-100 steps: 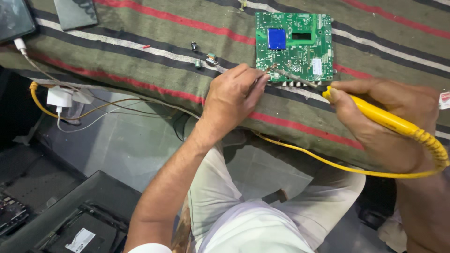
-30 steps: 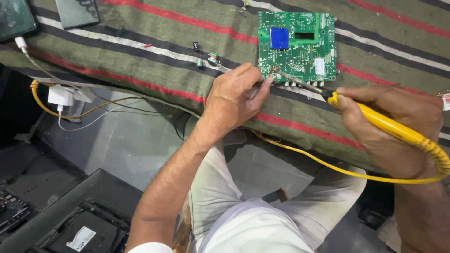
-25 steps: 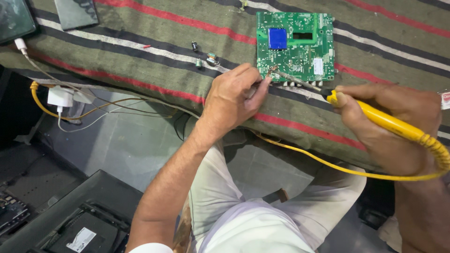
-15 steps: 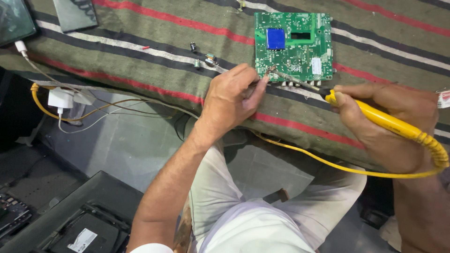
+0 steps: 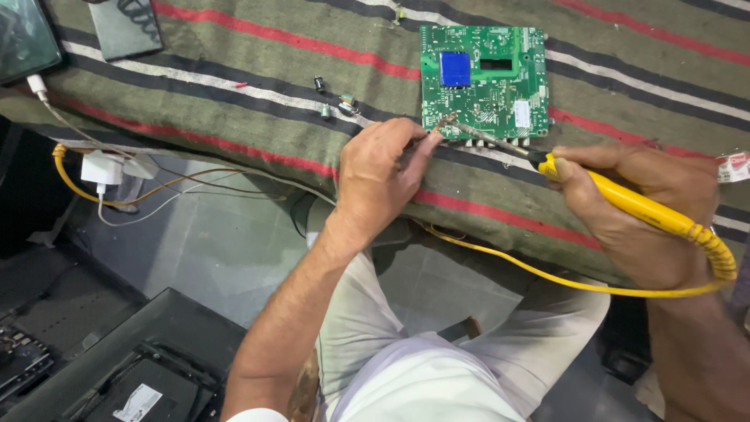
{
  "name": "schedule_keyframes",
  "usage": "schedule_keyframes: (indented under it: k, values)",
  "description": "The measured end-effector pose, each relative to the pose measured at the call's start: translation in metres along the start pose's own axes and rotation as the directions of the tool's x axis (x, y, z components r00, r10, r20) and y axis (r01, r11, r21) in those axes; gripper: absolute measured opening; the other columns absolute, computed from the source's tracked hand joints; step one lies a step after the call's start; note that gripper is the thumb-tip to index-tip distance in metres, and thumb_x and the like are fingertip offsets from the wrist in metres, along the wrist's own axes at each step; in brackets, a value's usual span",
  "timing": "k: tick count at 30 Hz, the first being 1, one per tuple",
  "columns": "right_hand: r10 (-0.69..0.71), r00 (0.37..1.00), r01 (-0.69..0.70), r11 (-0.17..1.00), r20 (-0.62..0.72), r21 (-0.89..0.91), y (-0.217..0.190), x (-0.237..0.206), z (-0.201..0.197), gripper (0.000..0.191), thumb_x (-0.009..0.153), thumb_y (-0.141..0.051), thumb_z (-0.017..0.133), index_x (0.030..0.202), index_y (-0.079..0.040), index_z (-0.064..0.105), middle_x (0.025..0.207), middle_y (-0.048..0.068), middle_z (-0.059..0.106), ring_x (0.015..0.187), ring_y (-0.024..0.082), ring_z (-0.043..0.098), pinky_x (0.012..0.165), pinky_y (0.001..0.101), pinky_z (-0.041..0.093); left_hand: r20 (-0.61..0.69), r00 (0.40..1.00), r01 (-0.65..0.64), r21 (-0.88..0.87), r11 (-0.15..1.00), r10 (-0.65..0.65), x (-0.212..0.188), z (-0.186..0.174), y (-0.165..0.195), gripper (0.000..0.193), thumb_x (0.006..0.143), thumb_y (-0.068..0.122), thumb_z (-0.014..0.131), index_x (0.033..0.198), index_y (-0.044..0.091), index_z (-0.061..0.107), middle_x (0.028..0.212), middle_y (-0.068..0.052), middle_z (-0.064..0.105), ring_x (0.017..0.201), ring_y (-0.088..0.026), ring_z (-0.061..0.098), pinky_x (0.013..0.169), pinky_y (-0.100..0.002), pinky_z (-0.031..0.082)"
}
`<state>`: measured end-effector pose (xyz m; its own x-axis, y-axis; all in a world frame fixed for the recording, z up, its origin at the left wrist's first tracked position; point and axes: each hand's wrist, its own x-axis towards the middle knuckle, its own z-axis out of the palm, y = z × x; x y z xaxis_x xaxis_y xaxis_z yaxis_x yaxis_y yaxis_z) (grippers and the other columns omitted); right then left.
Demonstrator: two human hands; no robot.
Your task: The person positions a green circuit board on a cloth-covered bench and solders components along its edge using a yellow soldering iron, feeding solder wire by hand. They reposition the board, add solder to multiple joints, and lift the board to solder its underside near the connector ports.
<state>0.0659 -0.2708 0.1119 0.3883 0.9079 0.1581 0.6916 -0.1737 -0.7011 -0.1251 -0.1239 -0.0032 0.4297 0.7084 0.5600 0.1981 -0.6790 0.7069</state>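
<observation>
Left hand: the left hand [image 5: 379, 184] is being held at the lower left corner of the green circuit board [image 5: 483, 82], fingers pinched together on a thin wire-like strand, too fine to name for certain.
Right hand: the right hand [image 5: 637, 211] is being wrapped tightly around the yellow soldering iron [image 5: 625, 202], its metal tip being pressed to the board's lower left edge, beside the left fingertips [image 5: 426, 144].
Board: it is being worked flat on the striped cloth [image 5: 234, 86], near the cloth's front edge.
Room: bare cloth is being left to the right of the board and behind it.
Surroundings: small loose components [image 5: 337, 101] are lying just left of the board; a yellow cord [image 5: 516, 262] is trailing under the hands; a white charger [image 5: 100, 168] is hanging at the left.
</observation>
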Motion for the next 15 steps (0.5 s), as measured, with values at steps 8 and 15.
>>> schedule_keyframes:
  k: [8, 15]
  values:
    - [-0.003, 0.999, 0.007, 0.996, -0.045, 0.09, -0.007, 0.002, -0.001, 0.012, 0.099, -0.003, 0.068, 0.108, 0.003, 0.072, 0.096, 0.01, 0.074, 0.087, 0.013, 0.073, 0.08, 0.022, 0.058, -0.01, 0.991, 0.129, -0.082, 0.988, -0.131, 0.006, -0.001, 0.0, 0.017, 0.095, 0.013, 0.078, 0.088, 0.004, 0.066, 0.076, -0.013, 0.065, 0.065, -0.03, 0.064, 0.059, -0.039, 0.047]
    - [0.0, 0.998, 0.005, 0.996, -0.057, 0.094, -0.008, 0.002, -0.002, 0.01, 0.099, -0.001, 0.069, 0.108, 0.005, 0.072, 0.096, 0.012, 0.073, 0.086, 0.015, 0.073, 0.08, 0.0233, 0.059, 0.094, 0.955, 0.293, -0.143, 0.945, -0.282, 0.012, -0.003, 0.003, 0.02, 0.096, 0.018, 0.075, 0.086, 0.003, 0.067, 0.067, -0.012, 0.065, 0.053, -0.024, 0.064, 0.052, -0.034, 0.047]
